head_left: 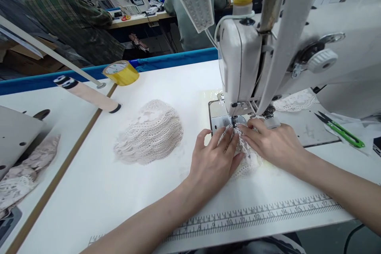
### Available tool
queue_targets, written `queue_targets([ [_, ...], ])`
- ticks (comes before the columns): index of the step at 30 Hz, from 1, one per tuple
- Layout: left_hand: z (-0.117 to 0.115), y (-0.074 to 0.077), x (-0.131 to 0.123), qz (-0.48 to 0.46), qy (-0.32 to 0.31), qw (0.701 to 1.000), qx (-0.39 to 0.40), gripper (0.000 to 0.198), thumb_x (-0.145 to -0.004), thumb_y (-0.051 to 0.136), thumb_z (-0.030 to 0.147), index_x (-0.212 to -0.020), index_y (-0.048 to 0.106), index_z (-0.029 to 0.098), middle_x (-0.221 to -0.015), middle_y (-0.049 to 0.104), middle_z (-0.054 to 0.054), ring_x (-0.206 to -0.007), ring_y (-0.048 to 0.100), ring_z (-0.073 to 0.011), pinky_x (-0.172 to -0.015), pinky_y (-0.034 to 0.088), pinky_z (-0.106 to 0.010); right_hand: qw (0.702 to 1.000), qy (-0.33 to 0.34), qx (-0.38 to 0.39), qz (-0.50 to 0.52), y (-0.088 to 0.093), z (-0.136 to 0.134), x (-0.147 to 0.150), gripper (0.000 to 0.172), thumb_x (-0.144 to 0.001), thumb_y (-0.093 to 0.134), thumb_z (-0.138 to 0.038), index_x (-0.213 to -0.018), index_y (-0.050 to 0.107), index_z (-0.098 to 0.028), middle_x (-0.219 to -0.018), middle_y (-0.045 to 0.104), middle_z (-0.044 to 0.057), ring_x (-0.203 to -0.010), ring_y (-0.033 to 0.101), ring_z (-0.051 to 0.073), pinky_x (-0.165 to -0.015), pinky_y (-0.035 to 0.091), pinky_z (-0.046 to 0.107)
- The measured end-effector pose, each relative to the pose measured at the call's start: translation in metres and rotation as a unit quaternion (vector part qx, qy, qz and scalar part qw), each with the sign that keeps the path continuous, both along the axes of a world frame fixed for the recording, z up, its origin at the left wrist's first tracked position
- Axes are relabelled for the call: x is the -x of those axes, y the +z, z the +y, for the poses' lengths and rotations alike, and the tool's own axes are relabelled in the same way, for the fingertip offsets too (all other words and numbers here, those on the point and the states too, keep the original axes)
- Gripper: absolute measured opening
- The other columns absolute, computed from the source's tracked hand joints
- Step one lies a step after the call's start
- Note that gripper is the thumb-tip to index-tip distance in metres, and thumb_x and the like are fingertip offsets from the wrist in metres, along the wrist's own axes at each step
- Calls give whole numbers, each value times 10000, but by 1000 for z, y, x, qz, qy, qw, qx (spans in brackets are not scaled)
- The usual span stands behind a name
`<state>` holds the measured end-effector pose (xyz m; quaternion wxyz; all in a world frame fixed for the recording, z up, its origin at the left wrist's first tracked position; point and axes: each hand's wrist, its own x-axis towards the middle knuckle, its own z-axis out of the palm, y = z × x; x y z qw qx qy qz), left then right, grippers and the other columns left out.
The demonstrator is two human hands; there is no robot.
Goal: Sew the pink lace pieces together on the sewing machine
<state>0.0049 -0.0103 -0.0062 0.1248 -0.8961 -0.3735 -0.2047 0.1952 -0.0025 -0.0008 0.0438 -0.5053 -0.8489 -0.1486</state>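
A small white lace piece (244, 163) lies under the presser foot (233, 122) of a white sewing machine (241, 59). My left hand (212, 162) rests on the lace's left side, fingers stretched and a little apart, tips close to the foot. On the other side, my right hand (272, 143) has its fingers bent together at the lace's edge, just right of the needle. Both hands cover much of the lace, and its part beneath the fingertips is hidden. Left of my hands sits a fanned stack of lace pieces (151, 133) on the white tabletop (131, 194).
Green thread snips (341, 129) lie at the right beside another lace piece (296, 101). Yellow tape (121, 73) and a pink roll (87, 93) lie at the back left. A printed ruler (238, 218) runs along the front edge. Two people (68, 24) sit beyond the blue edge.
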Motion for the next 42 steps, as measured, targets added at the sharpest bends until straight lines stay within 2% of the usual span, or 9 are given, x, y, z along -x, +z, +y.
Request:
queue_targets([
  [17, 5, -3, 1, -18, 9, 1000, 7, 316, -933, 504, 360, -1168, 628, 189, -1173, 671, -77, -1131, 554, -245, -953, 310, -430, 998, -4, -44, -47, -5, 3, -3, 364, -951, 415, -301, -1279, 570, -264, -967, 687, 97, -489, 461, 119, -436, 149, 275],
  [22, 8, -4, 2, -15, 13, 999, 26, 372, -948, 461, 411, -1226, 591, 199, -1226, 642, -76, -1158, 531, -251, -965, 293, -449, 999, -20, -31, -23, -6, 5, -3, 382, -970, 370, -344, -1294, 560, -270, -890, 682, 96, -531, 495, 136, -460, 153, 290],
  [26, 3, 3, 5, -20, 15, 999, 30, 338, -932, 505, 397, -1197, 605, 211, -1197, 658, -61, -1090, 553, -250, -935, 302, -442, 999, -15, -20, 38, 1, 1, -8, 360, -971, 364, -341, -1153, 660, -248, -856, 682, 81, -532, 505, 131, -482, 214, 289],
  [29, -3, 17, 11, -26, 1, 999, 46, 196, -927, 526, 324, -1015, 659, 211, -996, 714, -20, -873, 601, -197, -846, 332, -408, 988, 22, 66, 135, 14, -4, -15, 277, -927, 454, -357, -989, 705, -255, -885, 678, 34, -562, 527, 119, -500, 282, 268],
  [32, -9, 28, 17, 11, -49, 991, 124, 215, -883, 577, 392, -867, 645, 189, -866, 681, -7, -715, 589, -155, -735, 365, -355, 946, 77, 240, 204, 25, -8, -20, 149, -828, 613, -392, -872, 672, -263, -977, 648, -17, -608, 545, 103, -522, 345, 244],
  [34, -13, 30, 18, 50, -75, 984, 156, 229, -866, 589, 400, -846, 627, 175, -857, 655, -17, -667, 578, -145, -675, 382, -329, 919, 101, 311, 221, 28, -7, -22, 93, -841, 605, -336, -812, 636, -253, -986, 631, -31, -659, 559, 103, -549, 370, 239],
  [36, -17, 29, 18, 74, -80, 983, 148, 158, -906, 521, 274, -834, 611, 166, -850, 643, -30, -611, 560, -132, -611, 387, -304, 907, 109, 329, 240, 28, -6, -22, 136, -888, 535, -276, -782, 612, -241, -955, 631, -26, -705, 573, 110, -578, 383, 241],
  [38, -21, 28, 18, 63, -59, 985, 151, 197, -928, 420, 148, -836, 594, 166, -836, 638, -35, -561, 542, -118, -549, 381, -275, 901, 94, 328, 270, 27, -6, -22, 162, -908, 499, -270, -792, 607, -235, -882, 642, -16, -697, 580, 116, -571, 384, 240],
  [42, -21, 35, 19, -50, 33, 958, 282, 184, -962, 362, 199, -911, 539, 198, -740, 630, 11, -514, 550, -108, -470, 383, -227, 871, 16, 343, 351, 25, -6, -20, 211, -937, 428, -321, -891, 611, -227, -593, 590, -38, -499, 535, 112, -477, 366, 229],
])
